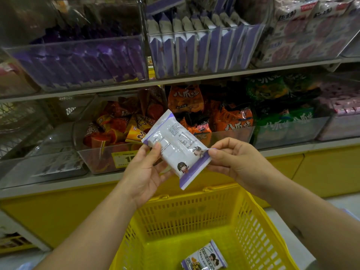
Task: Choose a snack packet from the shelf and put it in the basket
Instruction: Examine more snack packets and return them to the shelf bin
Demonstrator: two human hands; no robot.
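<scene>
Yellow plastic lattice forms the basket [251,207], shown nearest and open-topped, with one small purple-and-white packet [204,257] lying flat on its floor. Just above the basket's far rim, a snack packet [175,145] is held in the air between two bare hands. The left hand [144,172] is clasped round the packet's upper end, thumb on the face and fingers behind; the right hand [233,160] is pinched on a corner of the lower crimped seal. The packet's long axis is tilted, running from up and left of the basket down toward its right side. Neither hand is clearly nearer; the basket's opening lies straight below both, so a short drop toward the person is likely all that is needed. The packet is white and glossy, edged in purple, printed with small text and two cartoon figures. Beyond the basket, shelf bins [194,47] of matching purple packets are seen, with orange packets [233,117] beneath them.
</scene>
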